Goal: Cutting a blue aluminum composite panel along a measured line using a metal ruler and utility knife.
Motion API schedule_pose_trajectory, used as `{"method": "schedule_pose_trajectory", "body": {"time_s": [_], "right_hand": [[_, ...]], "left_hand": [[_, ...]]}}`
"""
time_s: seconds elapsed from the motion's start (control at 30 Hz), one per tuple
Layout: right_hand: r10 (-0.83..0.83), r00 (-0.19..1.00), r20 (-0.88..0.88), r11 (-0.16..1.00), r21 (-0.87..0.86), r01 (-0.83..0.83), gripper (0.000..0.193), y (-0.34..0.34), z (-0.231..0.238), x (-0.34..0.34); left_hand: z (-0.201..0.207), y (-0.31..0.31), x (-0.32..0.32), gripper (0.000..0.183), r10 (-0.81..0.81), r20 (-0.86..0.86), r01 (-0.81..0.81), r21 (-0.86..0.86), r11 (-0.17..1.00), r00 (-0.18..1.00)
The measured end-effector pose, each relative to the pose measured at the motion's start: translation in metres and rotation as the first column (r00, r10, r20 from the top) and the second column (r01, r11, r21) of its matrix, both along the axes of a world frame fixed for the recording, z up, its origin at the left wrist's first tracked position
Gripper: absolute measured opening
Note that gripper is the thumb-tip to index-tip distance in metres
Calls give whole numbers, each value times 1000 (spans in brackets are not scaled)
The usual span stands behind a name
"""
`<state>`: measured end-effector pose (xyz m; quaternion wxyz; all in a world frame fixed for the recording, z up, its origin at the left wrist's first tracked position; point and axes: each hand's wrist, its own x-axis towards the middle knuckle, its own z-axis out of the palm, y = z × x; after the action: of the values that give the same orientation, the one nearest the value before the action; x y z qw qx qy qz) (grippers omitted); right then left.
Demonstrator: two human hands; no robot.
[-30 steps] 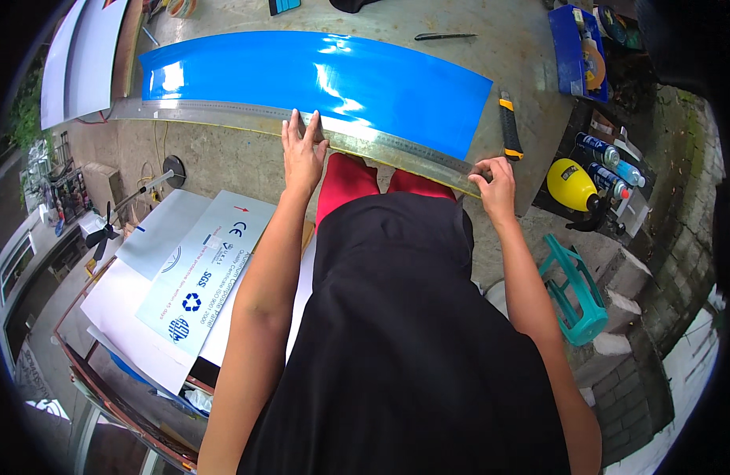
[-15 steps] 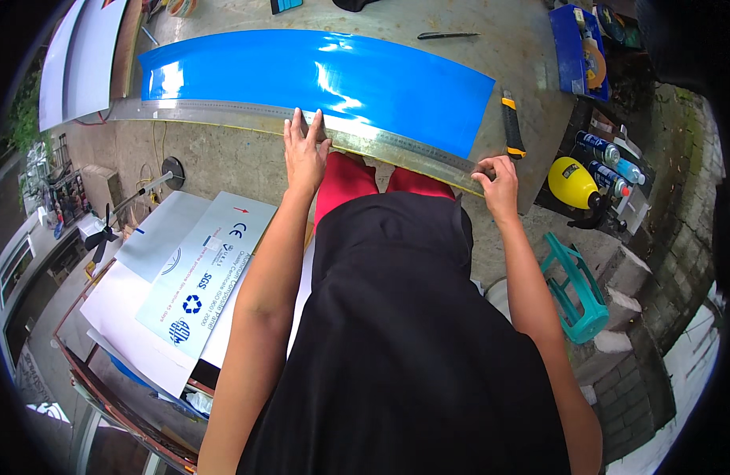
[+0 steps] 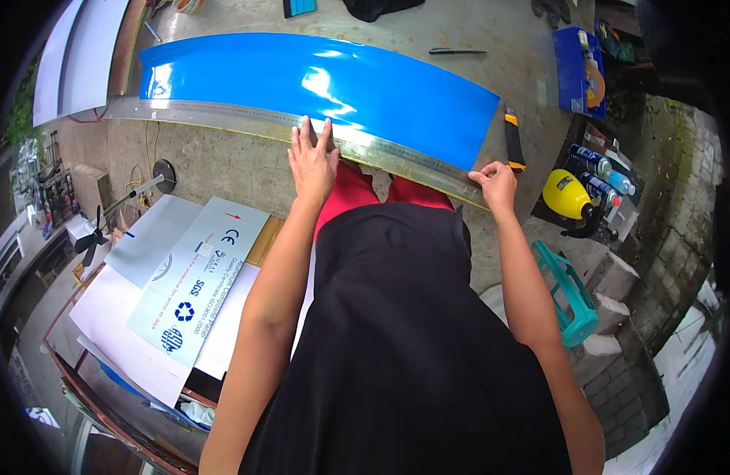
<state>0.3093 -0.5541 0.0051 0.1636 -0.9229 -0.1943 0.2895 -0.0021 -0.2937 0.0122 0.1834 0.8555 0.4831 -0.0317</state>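
Observation:
A long, glossy blue sheet (image 3: 396, 95) lies on the metal worktable (image 3: 491, 59). Along its near edge runs a steel ruler (image 3: 396, 154), close to the table's front edge. My left hand (image 3: 314, 165) rests with its fingers spread and tips down on the ruler, near the middle. At the right end, my right hand (image 3: 496, 187) has thumb and forefinger pressed together by the sheet's near corner and the ruler. What is between those fingertips is too small to make out. A black and yellow utility knife (image 3: 514, 141) lies just beyond the right hand.
Farther back lie a slim dark pen-like tool (image 3: 458, 51) and a black cloth (image 3: 381, 6). A blue bin (image 3: 571, 71) holds tape at the right. A yellow spray bottle (image 3: 565, 194), cans and a green stool (image 3: 569, 297) stand below. Printed panels (image 3: 198, 277) are stacked left.
The view has shifted slightly. My right fingertips have moved a little along the ruler's end toward the sheet's corner. The left hand stays on the ruler.

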Motion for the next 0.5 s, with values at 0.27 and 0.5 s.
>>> {"method": "schedule_pose_trajectory", "body": {"time_s": [0.27, 0.5], "right_hand": [[21, 996, -86, 999, 39, -17, 29, -5, -7, 8], [76, 991, -110, 997, 32, -73, 28, -24, -17, 25]], "left_hand": [[6, 14, -13, 75, 145, 196, -162, 76, 984, 970], [-9, 133, -83, 80, 483, 332, -539, 101, 836, 810]]}}
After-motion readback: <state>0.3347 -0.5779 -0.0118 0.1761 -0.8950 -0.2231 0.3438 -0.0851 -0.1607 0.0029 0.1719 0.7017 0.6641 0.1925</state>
